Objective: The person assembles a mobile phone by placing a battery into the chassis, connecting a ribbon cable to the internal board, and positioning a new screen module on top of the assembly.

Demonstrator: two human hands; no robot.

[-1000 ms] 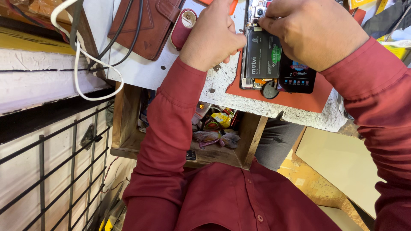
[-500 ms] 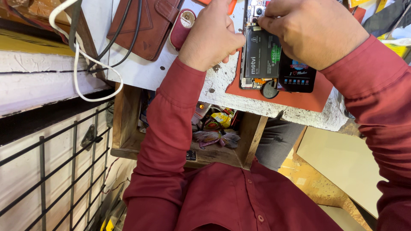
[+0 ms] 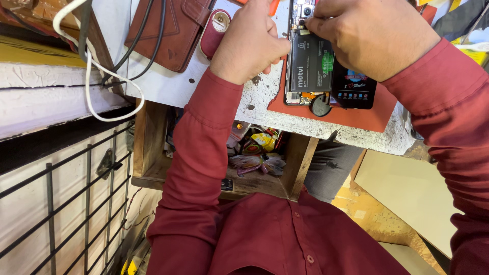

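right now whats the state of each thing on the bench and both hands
phone: back cover off, battery exposed, flat on the red mat
left hand: closed on an orange tool
right hand: fingertips pressing the phone's top end
brown wallet case: closed, cables lying across it
white cable: looped over the bench edge
drawer: open, wrappers inside

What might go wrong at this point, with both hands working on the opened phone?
1. The opened phone has its black battery exposed right under the right hand; a slip of a tool could nick it.
2. The small round part lies loose near the edge of the red mat and might roll off.
3. The left hand holds an orange tool whose tip is hidden, so contact is hard to judge.
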